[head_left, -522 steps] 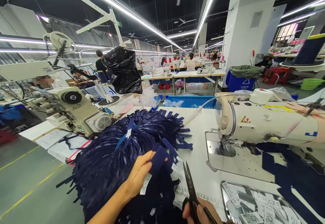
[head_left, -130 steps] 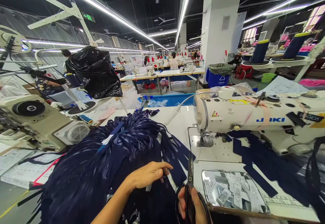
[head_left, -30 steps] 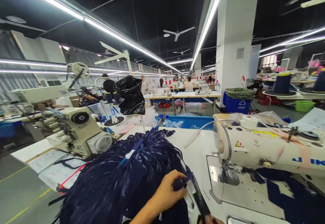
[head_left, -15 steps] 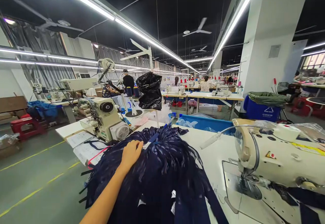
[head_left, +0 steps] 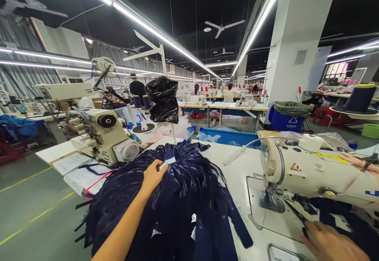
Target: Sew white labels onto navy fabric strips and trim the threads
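Bundle of dark blue strips (head_left: 189,213): lay heaped on the white table (head_left: 233,178), at 6 to 7 o'clock in the view.
White tag (head_left: 169,161): sat near the bundle's 12 o'clock.
Left hand (head_left: 152,178): at 7 o'clock; thumb and fingers appeared pinched on the tag's near end. Half a second earlier they were only beside it.
Right hand (head_left: 331,241): had come into view at 4 o'clock, blurred; grip on the handles could not be determined.
Scissors (head_left: 298,212): back in view at 4 o'clock, over the sewing machine (head_left: 319,170)'s plate; contact unclear. One second earlier they were beside the left hand.
Finding: judged that scissor work on the strips had paused and attention had passed to the tag.
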Motion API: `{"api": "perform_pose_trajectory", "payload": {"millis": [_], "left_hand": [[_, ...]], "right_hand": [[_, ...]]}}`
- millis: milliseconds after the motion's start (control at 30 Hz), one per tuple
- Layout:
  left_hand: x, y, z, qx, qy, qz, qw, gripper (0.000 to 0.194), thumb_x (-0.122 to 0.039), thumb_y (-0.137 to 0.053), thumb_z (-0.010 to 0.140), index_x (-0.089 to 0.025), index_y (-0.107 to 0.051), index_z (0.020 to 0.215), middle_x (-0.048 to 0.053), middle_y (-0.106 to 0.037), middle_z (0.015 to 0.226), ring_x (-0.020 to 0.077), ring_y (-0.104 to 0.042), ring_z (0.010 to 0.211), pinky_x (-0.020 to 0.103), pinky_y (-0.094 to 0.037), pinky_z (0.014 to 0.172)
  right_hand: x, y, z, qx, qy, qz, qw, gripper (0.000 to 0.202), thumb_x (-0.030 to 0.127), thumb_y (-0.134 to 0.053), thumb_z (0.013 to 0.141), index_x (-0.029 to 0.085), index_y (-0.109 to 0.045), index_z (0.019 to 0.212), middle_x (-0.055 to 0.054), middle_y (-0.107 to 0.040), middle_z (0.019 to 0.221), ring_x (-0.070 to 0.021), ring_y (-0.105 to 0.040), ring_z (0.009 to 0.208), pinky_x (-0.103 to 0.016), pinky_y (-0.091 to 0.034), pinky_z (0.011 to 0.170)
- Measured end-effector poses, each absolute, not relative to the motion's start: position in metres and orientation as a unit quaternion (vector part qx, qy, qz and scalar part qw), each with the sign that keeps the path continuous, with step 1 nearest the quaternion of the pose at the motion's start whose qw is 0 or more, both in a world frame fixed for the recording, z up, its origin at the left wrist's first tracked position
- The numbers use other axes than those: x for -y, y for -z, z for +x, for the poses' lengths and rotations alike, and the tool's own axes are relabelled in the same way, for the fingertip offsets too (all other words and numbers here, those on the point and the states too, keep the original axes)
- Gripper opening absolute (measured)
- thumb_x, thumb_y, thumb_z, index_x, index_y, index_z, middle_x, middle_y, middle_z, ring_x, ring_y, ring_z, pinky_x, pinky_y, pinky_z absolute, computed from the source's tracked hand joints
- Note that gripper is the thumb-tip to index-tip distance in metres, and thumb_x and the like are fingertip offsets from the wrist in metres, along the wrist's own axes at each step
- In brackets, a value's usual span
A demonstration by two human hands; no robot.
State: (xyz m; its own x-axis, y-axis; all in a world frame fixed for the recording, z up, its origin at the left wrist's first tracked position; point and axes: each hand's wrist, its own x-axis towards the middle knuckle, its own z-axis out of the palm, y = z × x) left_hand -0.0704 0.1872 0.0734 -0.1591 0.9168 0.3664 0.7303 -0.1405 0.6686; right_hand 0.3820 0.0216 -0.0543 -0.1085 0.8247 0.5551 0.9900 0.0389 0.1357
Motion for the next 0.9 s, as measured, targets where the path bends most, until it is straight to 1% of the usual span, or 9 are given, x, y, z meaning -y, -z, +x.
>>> {"api": "perform_pose_trajectory", "payload": {"millis": [100, 167, 200, 300, 400, 533, 667, 767, 900], "left_hand": [[-0.171, -0.069, -0.063, -0.611, -0.49, 0.611, 0.117, 0.026, -0.045, -0.039, 0.075, -0.02, -0.043, 0.071, 0.0, -0.059, 0.069, 0.0163, -0.055, 0.067, 0.026, -0.041, 0.064], [-0.156, -0.067, -0.058, -0.565, -0.563, 0.583, 0.158, 0.026, -0.045, -0.041, 0.077, -0.02, -0.042, 0.073, -0.001, -0.058, 0.067, 0.0137, -0.053, 0.062, 0.024, -0.04, 0.061], [-0.147, -0.065, -0.055, -0.534, -0.598, 0.568, 0.189, 0.025, -0.045, -0.045, 0.076, -0.02, -0.042, 0.074, -0.002, -0.057, 0.064, 0.0128, -0.052, 0.06, 0.024, -0.039, 0.06], [-0.123, -0.06, -0.048, -0.44, -0.656, 0.53, 0.307, 0.025, -0.041, -0.055, 0.075, -0.02, -0.041, 0.074, -0.006, -0.049, 0.055, 0.0099, -0.046, 0.055, 0.022, -0.036, 0.059], [-0.105, -0.057, -0.039, -0.366, -0.648, 0.488, 0.456, 0.027, -0.039, -0.059, 0.075, -0.02, -0.04, 0.075, -0.009, -0.037, 0.05, 0.0067, -0.034, 0.047, 0.021, -0.03, 0.052], [-0.092, -0.068, -0.033, -0.293, -0.633, 0.439, 0.567, 0.028, -0.036, -0.063, 0.073, -0.019, -0.04, 0.073, -0.01, -0.031, 0.048, 0.0045, -0.025, 0.044, 0.02, -0.025, 0.047], [-0.078, -0.07, -0.023, -0.21, -0.646, 0.41, 0.608, 0.028, -0.035, -0.063, 0.072, -0.019, -0.04, 0.073, -0.01, -0.027, 0.047, 0.004, -0.023, 0.043, 0.02, -0.024, 0.047], [-0.071, -0.036, 0.003, -0.173, -0.583, 0.426, 0.67, 0.038, -0.045, -0.066, 0.064, -0.021, -0.038, 0.075, -0.01, -0.028, 0.047, 0.0038, -0.023, 0.041, 0.019, -0.02, 0.044], [-0.065, 0.026, 0.043, -0.285, -0.411, 0.559, 0.661, 0.037, -0.04, -0.069, 0.052, -0.018, -0.044, 0.067, -0.005, -0.04, 0.054, 0.0045, -0.03, 0.045, 0.019, -0.019, 0.043]], "right_hand": [[-0.027, 0.023, 0.313, 0.78, 0.277, -0.517, 0.216, 0.027, 0.034, -0.044, 0.081, 0.016, -0.058, 0.096, -0.011, -0.065, 0.08, -0.0224, -0.062, 0.069, -0.032, -0.05, 0.059], [-0.037, 0.013, 0.265, 0.84, 0.256, -0.422, 0.225, 0.044, 0.046, -0.042, 0.082, 0.014, -0.051, 0.111, -0.011, -0.065, 0.084, -0.021, -0.06, 0.068, -0.031, -0.048, 0.061], [-0.042, 0.012, 0.242, 0.862, 0.271, -0.359, 0.235, 0.048, 0.05, -0.04, 0.082, 0.015, -0.05, 0.113, -0.009, -0.065, 0.08, -0.0204, -0.059, 0.063, -0.032, -0.048, 0.059], [-0.055, 0.026, 0.177, 0.855, 0.323, -0.27, 0.302, 0.029, 0.035, -0.037, 0.088, 0.029, -0.046, 0.115, -0.001, -0.066, 0.075, -0.0163, -0.055, 0.054, -0.028, -0.044, 0.055], [-0.063, 0.051, 0.127, 0.842, 0.293, -0.266, 0.365, 0.033, 0.046, -0.031, 0.089, 0.031, -0.046, 0.114, -0.001, -0.067, 0.078, -0.014, -0.051, 0.048, -0.026, -0.041, 0.048], [-0.079, 0.062, 0.106, 0.919, 0.213, -0.235, 0.235, 0.03, 0.046, -0.053, 0.078, 0.025, -0.055, 0.099, -0.004, -0.066, 0.091, -0.0182, -0.057, 0.063, -0.028, -0.045, 0.052], [-0.12, 0.039, 0.139, 0.925, 0.083, -0.362, 0.081, 0.035, 0.049, -0.058, 0.071, 0.018, -0.061, 0.086, -0.008, -0.064, 0.095, -0.0251, -0.058, 0.081, -0.034, -0.048, 0.065], [-0.167, 0.015, 0.175, 0.875, 0.125, -0.466, 0.035, 0.017, 0.023, -0.053, 0.077, 0.015, -0.064, 0.088, -0.012, -0.062, 0.1, -0.024, -0.057, 0.085, -0.033, -0.046, 0.07], [-0.209, -0.002, 0.205, 0.847, 0.148, -0.509, 0.04, 0.034, 0.0, -0.034, 0.079, 0.011, -0.062, 0.092, -0.016, -0.059, 0.105, -0.0276, -0.052, 0.094, -0.047, -0.035, 0.087]]}}
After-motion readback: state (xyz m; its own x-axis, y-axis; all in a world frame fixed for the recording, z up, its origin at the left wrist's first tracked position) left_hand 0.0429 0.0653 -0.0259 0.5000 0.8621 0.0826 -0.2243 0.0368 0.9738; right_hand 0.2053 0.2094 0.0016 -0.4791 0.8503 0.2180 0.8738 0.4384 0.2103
